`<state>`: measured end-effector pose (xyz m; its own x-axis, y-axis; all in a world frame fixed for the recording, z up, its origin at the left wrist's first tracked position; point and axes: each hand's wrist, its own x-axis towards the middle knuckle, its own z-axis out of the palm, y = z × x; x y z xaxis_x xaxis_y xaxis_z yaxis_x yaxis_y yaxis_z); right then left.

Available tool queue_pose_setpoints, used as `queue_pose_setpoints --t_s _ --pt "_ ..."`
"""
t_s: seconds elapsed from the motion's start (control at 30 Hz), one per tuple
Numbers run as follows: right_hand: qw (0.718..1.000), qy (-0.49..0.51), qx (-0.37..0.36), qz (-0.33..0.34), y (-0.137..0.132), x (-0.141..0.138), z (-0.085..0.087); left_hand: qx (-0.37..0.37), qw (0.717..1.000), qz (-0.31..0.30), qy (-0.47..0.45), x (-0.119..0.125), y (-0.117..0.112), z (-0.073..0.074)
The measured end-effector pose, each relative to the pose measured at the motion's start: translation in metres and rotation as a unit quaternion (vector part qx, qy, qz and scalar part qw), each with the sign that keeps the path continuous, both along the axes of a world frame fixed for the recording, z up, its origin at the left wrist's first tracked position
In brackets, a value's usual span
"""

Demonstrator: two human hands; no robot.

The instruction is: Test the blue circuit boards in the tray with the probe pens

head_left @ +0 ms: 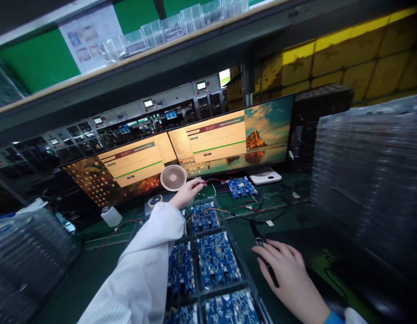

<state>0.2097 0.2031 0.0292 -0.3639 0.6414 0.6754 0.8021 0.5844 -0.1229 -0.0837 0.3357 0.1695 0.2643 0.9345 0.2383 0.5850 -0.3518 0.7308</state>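
Observation:
My left hand [190, 191] reaches over the far end of a black tray [240, 265] and pinches a thin red wire [205, 182] between thumb and fingers. Blue circuit boards [218, 258] fill the tray's compartments. One more blue circuit board [241, 186] lies behind the tray, to the right of the pinched wire, with wires at its edge. My right hand [289, 274] is curved over a dark object that looks like a computer mouse [272, 275], mostly hidden under the palm and fingers, right of the tray.
Two monitors [211, 144] stand at the back behind a small round fan [174, 177]. A white device [265, 176] and loose cables lie at right. Stacked clear trays [367, 175] rise at right, more trays [29, 261] at left. A white bottle [111, 216] stands left. A shelf [137, 58] crosses overhead.

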Motion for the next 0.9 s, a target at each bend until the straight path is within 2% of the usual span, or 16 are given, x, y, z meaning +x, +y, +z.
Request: queue_pose_setpoints --t_s 0.03,0.1,0.17,0.23,0.3,0.4,0.5,0.6,0.73,0.8,0.9 --pt "1.0 0.001 -0.001 0.001 0.0 0.0 0.0 0.07 0.996 -0.018 0.047 0.013 0.005 0.012" --pt "1.0 0.002 -0.004 0.003 0.001 0.0 -0.001 0.182 0.97 -0.027 0.157 0.035 0.011 0.037" --pt "1.0 0.0 -0.004 0.008 0.001 0.0 -0.001 0.278 0.925 0.008 0.26 0.048 0.012 0.056" --pt "1.0 -0.003 -0.004 0.014 0.001 -0.001 -0.001 0.328 0.889 0.066 0.314 0.05 0.014 0.061" --pt "1.0 -0.003 -0.002 0.019 0.0 -0.002 -0.001 0.284 0.9 0.135 0.303 0.046 0.016 0.051" --pt "1.0 -0.003 0.005 0.023 -0.001 -0.003 0.001 0.141 0.936 0.23 0.228 0.035 0.022 0.021" --pt "1.0 -0.003 0.006 0.028 -0.002 -0.004 0.004 0.077 0.944 0.275 0.165 0.029 0.027 0.001" --pt "1.0 -0.003 0.001 0.028 -0.003 -0.004 0.003 0.019 0.965 0.25 0.077 0.032 0.028 0.002" --pt "1.0 -0.003 -0.011 0.027 -0.003 -0.005 0.001 -0.032 0.987 0.147 -0.049 0.043 0.024 0.02" --pt "0.999 0.002 -0.015 0.029 -0.003 -0.005 0.0 -0.033 0.983 0.11 -0.143 0.047 0.024 0.026" --pt "0.999 0.009 -0.033 0.036 -0.003 -0.006 0.001 -0.037 0.954 0.093 -0.283 0.048 0.033 0.027"
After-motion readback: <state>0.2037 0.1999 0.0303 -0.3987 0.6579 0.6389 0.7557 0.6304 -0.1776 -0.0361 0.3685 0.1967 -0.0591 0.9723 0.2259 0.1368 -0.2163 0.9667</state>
